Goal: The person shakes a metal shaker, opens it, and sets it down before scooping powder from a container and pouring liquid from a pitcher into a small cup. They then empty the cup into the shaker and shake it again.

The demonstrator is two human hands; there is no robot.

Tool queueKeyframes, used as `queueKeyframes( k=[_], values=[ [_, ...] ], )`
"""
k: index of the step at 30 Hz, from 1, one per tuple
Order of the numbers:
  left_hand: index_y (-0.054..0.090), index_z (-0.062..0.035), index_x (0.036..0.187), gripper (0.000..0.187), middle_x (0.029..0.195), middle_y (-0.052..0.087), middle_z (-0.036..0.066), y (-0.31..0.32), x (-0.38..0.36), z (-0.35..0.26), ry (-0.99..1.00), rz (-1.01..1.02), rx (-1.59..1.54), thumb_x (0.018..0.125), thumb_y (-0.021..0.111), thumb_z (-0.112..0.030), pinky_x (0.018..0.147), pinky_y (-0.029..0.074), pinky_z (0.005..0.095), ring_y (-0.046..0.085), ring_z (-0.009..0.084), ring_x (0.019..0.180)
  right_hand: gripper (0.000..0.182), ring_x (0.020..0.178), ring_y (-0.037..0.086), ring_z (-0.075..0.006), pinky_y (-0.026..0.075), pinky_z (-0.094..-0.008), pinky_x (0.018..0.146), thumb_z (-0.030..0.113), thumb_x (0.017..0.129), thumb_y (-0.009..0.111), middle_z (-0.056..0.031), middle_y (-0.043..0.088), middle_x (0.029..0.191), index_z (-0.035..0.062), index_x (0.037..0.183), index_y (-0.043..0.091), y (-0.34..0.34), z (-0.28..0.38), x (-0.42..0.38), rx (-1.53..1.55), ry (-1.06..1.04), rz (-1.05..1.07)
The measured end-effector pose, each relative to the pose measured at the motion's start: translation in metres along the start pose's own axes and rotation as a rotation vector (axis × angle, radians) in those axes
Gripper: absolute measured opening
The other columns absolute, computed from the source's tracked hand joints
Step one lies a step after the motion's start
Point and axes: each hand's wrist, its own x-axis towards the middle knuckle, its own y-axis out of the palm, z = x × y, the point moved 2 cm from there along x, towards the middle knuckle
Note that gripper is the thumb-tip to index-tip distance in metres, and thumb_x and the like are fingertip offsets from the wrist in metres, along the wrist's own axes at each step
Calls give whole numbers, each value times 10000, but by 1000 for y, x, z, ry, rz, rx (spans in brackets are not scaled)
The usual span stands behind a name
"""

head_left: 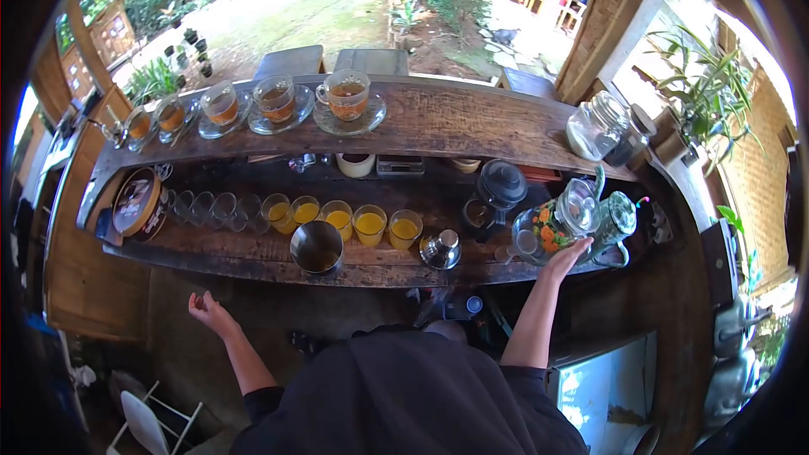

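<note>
My left hand hangs over the floor in front of the counter, fingers loosely bent and apart, holding nothing. At the right, my right hand has its fingers stretched out against the lower side of a glass jar with orange flowers. Beside that jar is a green patterned pitcher. A French press stands behind and left of it. Several glasses of yellow drink line the lower counter, with a metal cup in front and a metal jigger-like piece to the right.
Several cups of brown drink on glass saucers stand on the upper wooden shelf. Lidded jars are at its right end. Several empty glasses and a round container occupy the left. A white chair stands lower left.
</note>
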Motion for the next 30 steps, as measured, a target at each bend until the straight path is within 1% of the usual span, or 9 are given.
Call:
queueKeyframes(
  k=[4, 8, 13, 15, 19, 20, 23, 26, 30],
  values=[
    [439, -74, 1192, 368, 1124, 431, 71, 3, -10, -22, -69, -52, -47, 852, 562, -143, 812, 399, 311, 454, 169, 995, 824, 1325, 281, -292, 231, -392, 1082, 627, 920, 259, -180, 248, 1454, -14, 1431, 186, 3, -4, 6, 8, -10, -37],
    [451, -81, 1172, 344, 1114, 453, 53, 7, -18, -49, -33, -66, -61, 848, 556, -134, 811, 396, 297, 460, 158, 1000, 773, 1373, 198, -288, 165, -399, 1111, 595, 936, 227, -174, 181, 1497, 20, 1448, 164, 2, -6, 12, -182, -145, -122],
    [468, -76, 1144, 318, 1067, 479, 32, -12, -3, -50, 41, -57, -74, 845, 560, -129, 776, 400, 272, 490, 121, 922, 714, 1345, 244, -309, 197, -427, 1098, 548, 949, 230, -180, 243, 1463, 19, 1428, 228, 2, -11, 19, 8, -101, -105],
    [471, -75, 1138, 305, 1050, 484, 26, -16, 3, -54, 30, -71, -107, 849, 555, -122, 766, 403, 259, 499, 113, 895, 688, 1293, 326, -336, 268, -451, 1067, 567, 941, 211, -177, 307, 1426, 64, 1404, 291, -1, -17, 23, -109, -140, -173],
    [485, -107, 1126, 252, 1008, 522, -6, -15, 19, -63, 33, -67, -146, 877, 523, -130, 752, 394, 241, 534, 86, 850, 688, 1336, 274, -325, 225, -444, 1098, 531, 959, 188, -176, 242, 1464, 34, 1435, 204, 8, -3, 21, 21, -112, -119],
    [485, -107, 1126, 252, 1008, 522, -6, -13, 22, -67, 32, -73, -147, 877, 523, -130, 752, 394, 241, 534, 86, 850, 695, 1333, 283, -320, 253, -454, 1089, 540, 954, 193, -169, 237, 1467, 40, 1437, 197, 10, 0, 19, 18, -103, -120],
    [503, -92, 1090, 218, 954, 540, -5, -6, 25, -76, 10, -45, -138, 875, 524, -114, 728, 396, 223, 540, 86, 810, 700, 1329, 295, -315, 283, -465, 1078, 548, 950, 198, -163, 236, 1467, 48, 1441, 190, 20, 11, 12, 13, -97, -105],
    [523, -77, 1047, 171, 874, 552, 3, 5, 27, -75, 38, 148, -195, 876, 517, -87, 679, 412, 206, 541, 84, 747, 697, 1323, 304, -316, 287, -466, 1075, 548, 950, 201, -163, 246, 1460, 54, 1442, 188, 24, 20, 4, 15, -108, -69],
    [526, -76, 1042, 164, 881, 551, 8, 11, 42, -91, -31, 189, -326, 880, 506, -71, 694, 424, 213, 539, 87, 759, 693, 1315, 316, -318, 294, -468, 1070, 547, 950, 204, -163, 259, 1452, 61, 1445, 186, 11, 35, -5, 9, -129, -43]
  ],
)
